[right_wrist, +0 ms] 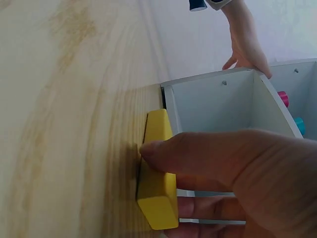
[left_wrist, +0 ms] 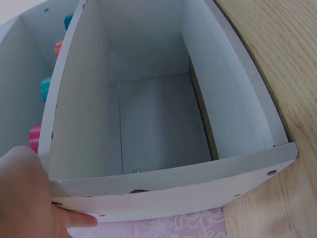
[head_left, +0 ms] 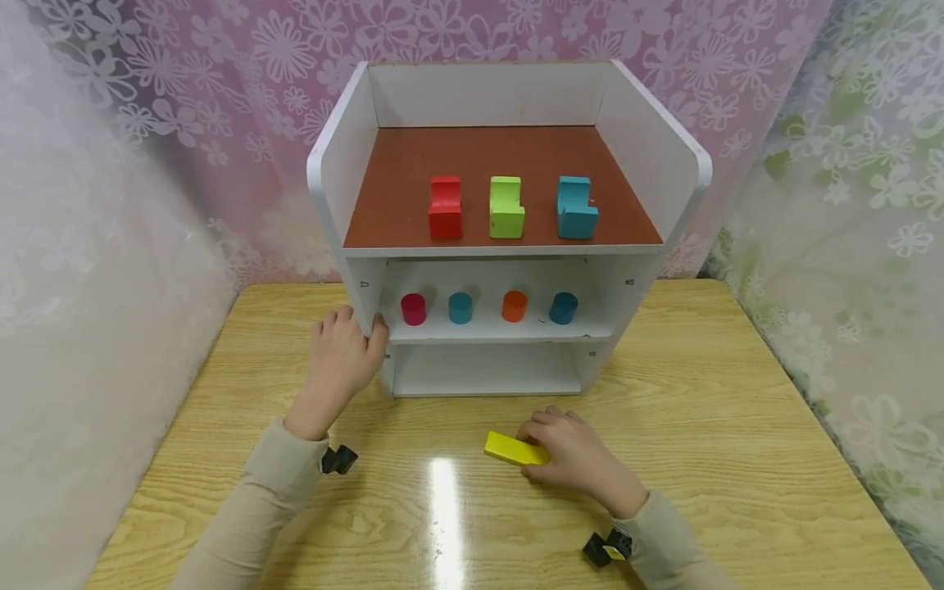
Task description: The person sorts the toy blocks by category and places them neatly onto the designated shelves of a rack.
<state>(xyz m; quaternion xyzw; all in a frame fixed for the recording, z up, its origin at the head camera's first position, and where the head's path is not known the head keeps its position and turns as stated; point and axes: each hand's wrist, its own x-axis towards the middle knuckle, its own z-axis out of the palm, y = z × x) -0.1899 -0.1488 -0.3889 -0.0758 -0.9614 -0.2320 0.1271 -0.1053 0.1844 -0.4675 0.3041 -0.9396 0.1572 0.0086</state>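
Observation:
A yellow rectangular block point(head_left: 509, 448) lies low over the tabletop in front of the shelf unit, pinched between the thumb and fingers of my right hand point(head_left: 571, 459). In the right wrist view the yellow block point(right_wrist: 157, 183) shows its long side and one end, thumb across it. My left hand point(head_left: 342, 352) grips the left side panel of the white shelf unit point(head_left: 505, 251), thumb at its front edge and fingers on the outer face. In the left wrist view part of that hand point(left_wrist: 25, 193) covers the panel beside the middle shelf.
On the brown top stand a red block point(head_left: 446, 209), a lime green block point(head_left: 506, 209) and a teal block point(head_left: 576, 209), each notched. The middle shelf holds small cylinders: crimson point(head_left: 414, 310), light blue point(head_left: 460, 308), orange point(head_left: 514, 306) and dark blue point(head_left: 564, 308). Curtains surround the wooden table point(head_left: 737, 426).

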